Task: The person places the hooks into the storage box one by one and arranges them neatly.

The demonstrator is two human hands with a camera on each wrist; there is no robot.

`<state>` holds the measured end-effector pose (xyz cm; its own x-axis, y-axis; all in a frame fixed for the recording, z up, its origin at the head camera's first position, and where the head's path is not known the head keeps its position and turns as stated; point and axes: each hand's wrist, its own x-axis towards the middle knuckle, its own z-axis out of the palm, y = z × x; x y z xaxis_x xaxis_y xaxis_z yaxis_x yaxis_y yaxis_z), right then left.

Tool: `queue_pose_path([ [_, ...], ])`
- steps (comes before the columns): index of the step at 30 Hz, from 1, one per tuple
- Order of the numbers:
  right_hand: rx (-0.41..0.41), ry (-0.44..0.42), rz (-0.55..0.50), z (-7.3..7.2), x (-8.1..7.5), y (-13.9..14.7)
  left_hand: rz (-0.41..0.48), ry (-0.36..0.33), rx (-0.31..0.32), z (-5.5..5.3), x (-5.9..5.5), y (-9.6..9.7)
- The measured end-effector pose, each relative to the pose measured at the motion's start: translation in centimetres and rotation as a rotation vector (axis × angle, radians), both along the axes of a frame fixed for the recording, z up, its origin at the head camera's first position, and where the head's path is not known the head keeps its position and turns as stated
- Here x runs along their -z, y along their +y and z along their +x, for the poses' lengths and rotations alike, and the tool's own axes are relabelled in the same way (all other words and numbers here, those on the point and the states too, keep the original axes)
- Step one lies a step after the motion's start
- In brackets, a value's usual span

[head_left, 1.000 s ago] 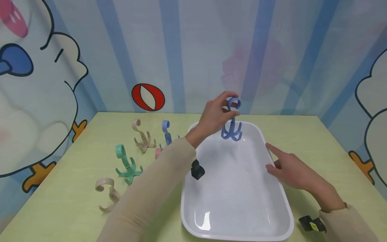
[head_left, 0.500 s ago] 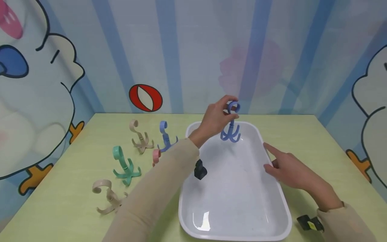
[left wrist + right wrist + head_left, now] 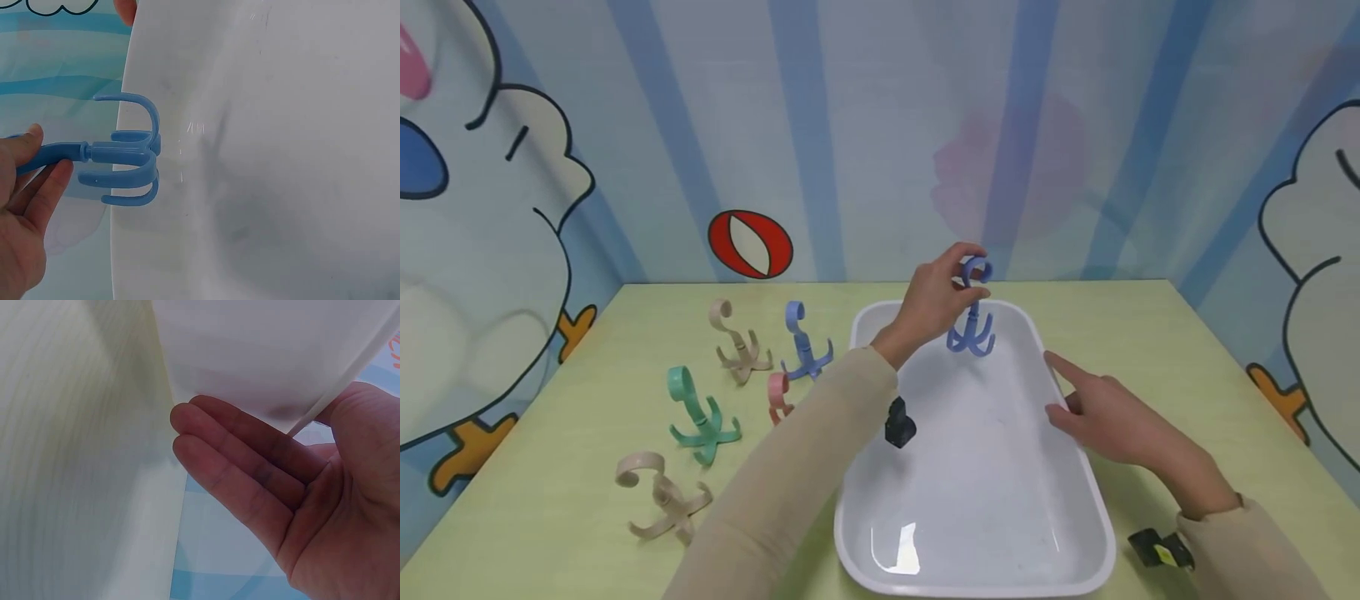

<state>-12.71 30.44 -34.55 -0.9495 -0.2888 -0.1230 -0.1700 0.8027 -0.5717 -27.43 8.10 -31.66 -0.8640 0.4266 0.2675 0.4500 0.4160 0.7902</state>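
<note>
My left hand (image 3: pixel 928 296) pinches a blue swivel hook (image 3: pixel 972 337) by its curved neck, thumb on one side and fingers on the other. Its several prongs hang lowest, over the far end of a white tray (image 3: pixel 992 492). In the left wrist view, the same blue hook (image 3: pixel 122 153) overlaps the tray's far edge. My right hand (image 3: pixel 1112 417) grips the tray's right side. In the right wrist view, the thumb goes over the rim while the fingers (image 3: pixel 231 478) lie along the outside of the tray wall (image 3: pixel 250 362).
Left of the tray stand a beige hook (image 3: pixel 743 354), another blue hook (image 3: pixel 806 354), a green hook (image 3: pixel 703 429) and a nearer beige hook (image 3: pixel 672 507). A pink hook (image 3: pixel 778 396) is partly behind my left sleeve (image 3: pixel 797 475). A printed wall (image 3: pixel 880 150) rises behind the table.
My left hand has lowered the blue hook slightly and shifted a little right relative to the tray. More of the pink and blue hooks shows beside the sleeve. The head view has turned slightly right.
</note>
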Motion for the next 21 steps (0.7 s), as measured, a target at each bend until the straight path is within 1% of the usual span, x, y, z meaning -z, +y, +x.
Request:
queue_pose_path([
  [5, 0.003, -0.004, 0.004, 0.0, -0.2, -0.2, 0.017, -0.005, 0.008, 0.0, 0.3, 0.4],
  [13, -0.002, -0.005, 0.009, -0.1, -0.3, -0.3, -0.01, 0.031, 0.032, 0.2, 1.1, 1.1],
  [21, -0.009, -0.002, -0.01, 0.0, -0.1, -0.2, -0.04, 0.034, 0.065, 0.2, 2.0, 1.7],
])
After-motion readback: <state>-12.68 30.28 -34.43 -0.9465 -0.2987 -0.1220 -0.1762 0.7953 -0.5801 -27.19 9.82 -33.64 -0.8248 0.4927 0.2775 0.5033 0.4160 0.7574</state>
